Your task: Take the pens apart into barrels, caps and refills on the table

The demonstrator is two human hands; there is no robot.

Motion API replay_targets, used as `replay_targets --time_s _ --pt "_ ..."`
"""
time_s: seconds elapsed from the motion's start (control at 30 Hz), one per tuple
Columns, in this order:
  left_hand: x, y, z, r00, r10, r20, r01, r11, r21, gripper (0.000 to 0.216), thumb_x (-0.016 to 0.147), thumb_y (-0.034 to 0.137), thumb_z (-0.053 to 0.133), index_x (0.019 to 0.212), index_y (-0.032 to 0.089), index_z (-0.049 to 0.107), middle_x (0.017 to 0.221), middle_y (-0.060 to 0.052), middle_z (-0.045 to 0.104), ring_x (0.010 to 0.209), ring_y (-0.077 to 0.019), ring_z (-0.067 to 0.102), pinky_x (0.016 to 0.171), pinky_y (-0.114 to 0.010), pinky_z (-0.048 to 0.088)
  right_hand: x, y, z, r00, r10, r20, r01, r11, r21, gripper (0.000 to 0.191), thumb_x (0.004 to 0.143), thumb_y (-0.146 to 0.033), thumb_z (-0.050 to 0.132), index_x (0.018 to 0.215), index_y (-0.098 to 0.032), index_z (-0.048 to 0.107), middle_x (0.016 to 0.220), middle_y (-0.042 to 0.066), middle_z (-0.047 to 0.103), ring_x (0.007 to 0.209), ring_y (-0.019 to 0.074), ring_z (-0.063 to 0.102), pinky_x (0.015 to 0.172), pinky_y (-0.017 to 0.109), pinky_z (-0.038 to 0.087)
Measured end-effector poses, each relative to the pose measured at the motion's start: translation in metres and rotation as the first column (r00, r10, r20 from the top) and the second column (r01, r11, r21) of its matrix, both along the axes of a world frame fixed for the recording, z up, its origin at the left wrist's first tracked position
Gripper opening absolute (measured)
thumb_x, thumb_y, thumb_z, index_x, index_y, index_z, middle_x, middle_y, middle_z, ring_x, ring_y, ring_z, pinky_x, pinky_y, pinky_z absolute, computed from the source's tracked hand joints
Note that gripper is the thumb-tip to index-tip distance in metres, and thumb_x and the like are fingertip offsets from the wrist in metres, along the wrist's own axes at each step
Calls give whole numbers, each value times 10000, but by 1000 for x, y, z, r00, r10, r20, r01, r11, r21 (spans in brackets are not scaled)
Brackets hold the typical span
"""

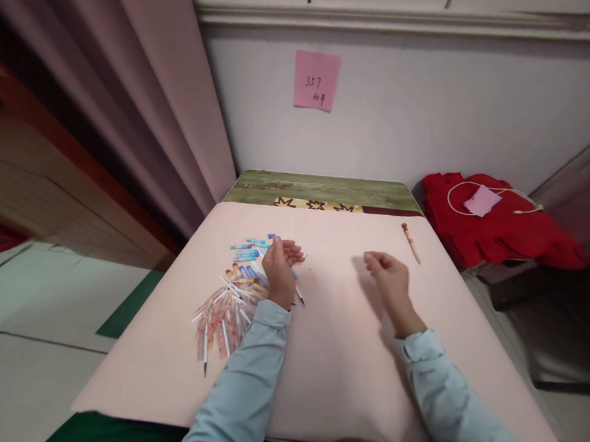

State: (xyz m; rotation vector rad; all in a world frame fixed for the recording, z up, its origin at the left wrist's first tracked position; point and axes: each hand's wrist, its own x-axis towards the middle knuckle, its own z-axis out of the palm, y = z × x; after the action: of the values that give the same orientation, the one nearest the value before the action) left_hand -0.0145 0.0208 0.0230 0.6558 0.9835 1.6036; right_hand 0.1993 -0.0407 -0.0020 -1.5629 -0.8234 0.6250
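Note:
My left hand (282,265) rests on the pink table cover (333,352) beside a heap of pen parts (232,298): white refills, clear barrels and blue caps. Its fingers curl loosely, and a white refill (298,293) with a dark tip lies under it; whether the hand holds it is unclear. My right hand (388,275) hovers near the middle of the cover, fingers bent inward with nothing visible in them. One assembled tan pen (411,242) lies apart at the far right of the cover.
A green wooden table edge (317,186) shows beyond the pink cover, against a white wall with a pink sticky note (316,79). A red cloth with a white cable (494,215) lies at the right. Pink curtains (168,109) hang at the left.

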Motion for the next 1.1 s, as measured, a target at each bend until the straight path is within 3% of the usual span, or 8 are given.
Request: replay_targets --time_s 0.13,0.3,0.37,0.53,0.67,0.77,0.9,1.1 --pt "5 -17 28 998 -57 0 57 997 54 407 810 542 644 791 135 633 646 -28 649 533 -114 611 530 -245 515 -74 -16 -5 960 216 -178 -220 976 0 348 743 -483 705 837 -149 734 697 41 681 577 142 549 565 269 452" --pt "-25 -42 51 986 -133 -105 139 989 51 308 755 438 726 792 143 646 688 -28 662 559 -106 605 539 -233 510 -93 -25 -22 944 325 -53 -327 945 -16 340 791 -493 657 832 -165 738 681 27 680 599 152 556 577 266 438" --pt "-50 -49 52 977 -60 -204 71 996 45 280 713 390 761 782 142 649 693 -27 668 552 -100 594 543 -231 508 -90 -27 -25 941 339 20 -338 941 -20 324 802 -481 644 829 -173 742 699 31 694 626 163 573 593 269 438" --pt "-108 -63 43 914 253 -318 -262 965 17 235 672 311 754 774 140 630 689 -15 668 518 -86 556 523 -219 465 -89 -30 -24 935 353 41 -353 935 2 297 817 -455 625 818 -181 738 739 38 714 671 176 605 626 274 452" --pt "-126 -70 26 826 268 -495 -308 951 1 231 646 276 748 806 136 658 639 9 618 516 -86 512 508 -216 414 -90 -33 -22 936 350 33 -351 936 18 288 812 -442 621 811 -178 737 746 41 721 691 182 619 641 277 462" --pt "-133 -71 13 701 283 -655 -336 941 47 205 668 284 714 821 154 677 652 13 602 562 -108 522 547 -238 423 -90 -35 -22 938 345 26 -346 938 20 288 808 -441 619 808 -179 738 745 40 724 691 182 621 641 276 462" --pt "-144 -72 3 435 279 -856 -360 926 119 129 703 269 657 793 185 695 701 -2 639 648 -145 566 651 -277 451 -89 -36 -23 936 350 26 -350 936 27 280 806 -439 623 801 -183 737 747 37 724 687 181 620 637 277 458" --pt "-145 -76 1 108 194 -975 -274 949 159 98 757 258 603 766 212 690 748 -14 628 657 -171 560 673 -314 434 -90 -37 -21 933 358 48 -359 933 17 294 808 -452 618 798 -184 738 737 39 724 661 181 613 601 273 445"
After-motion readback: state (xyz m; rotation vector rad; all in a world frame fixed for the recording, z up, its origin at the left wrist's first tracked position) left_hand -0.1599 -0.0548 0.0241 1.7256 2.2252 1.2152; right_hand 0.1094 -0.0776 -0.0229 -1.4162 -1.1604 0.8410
